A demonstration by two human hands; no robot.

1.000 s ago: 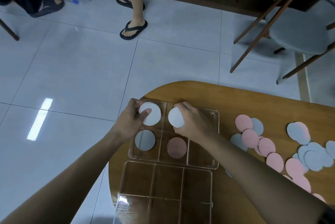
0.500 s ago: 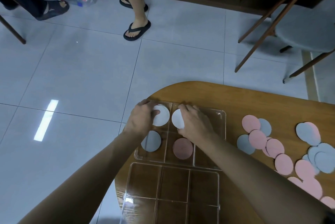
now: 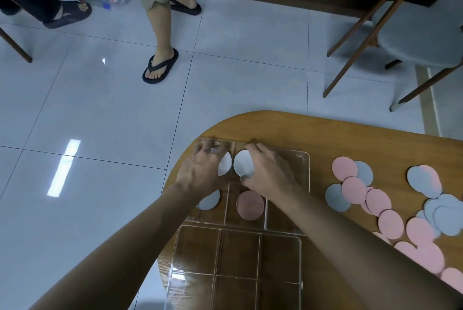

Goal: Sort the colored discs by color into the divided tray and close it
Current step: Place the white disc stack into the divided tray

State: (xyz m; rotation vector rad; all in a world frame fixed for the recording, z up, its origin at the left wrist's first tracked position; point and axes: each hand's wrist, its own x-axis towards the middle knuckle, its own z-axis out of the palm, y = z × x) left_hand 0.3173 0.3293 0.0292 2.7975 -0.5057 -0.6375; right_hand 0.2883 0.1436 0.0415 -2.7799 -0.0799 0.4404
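Note:
A clear divided tray [image 3: 306, 176] lies open on the wooden table, its clear lid [image 3: 238, 269] flat in front of it. My left hand [image 3: 200, 174] presses a white disc [image 3: 225, 164] into the far left compartment. My right hand [image 3: 269, 171] holds a second white disc [image 3: 242, 163] over the far middle compartment. A blue disc [image 3: 210, 201] lies in the near left compartment, partly under my left wrist. A pink disc [image 3: 250, 205] lies in the near middle compartment. Loose pink discs [image 3: 344, 168] and blue discs [image 3: 337, 197] are spread on the table to the right.
The rounded table edge [image 3: 190, 144] runs close to the tray's left side, with tiled floor beyond. A person's foot in a dark sandal [image 3: 160, 66] stands on the floor ahead. A grey chair with wooden legs [image 3: 411, 41] is at the upper right.
Both hands have pushed forward over the far compartments. My left hand now covers most of its white disc. The camera view has shifted, so the tray sits further right in the picture.

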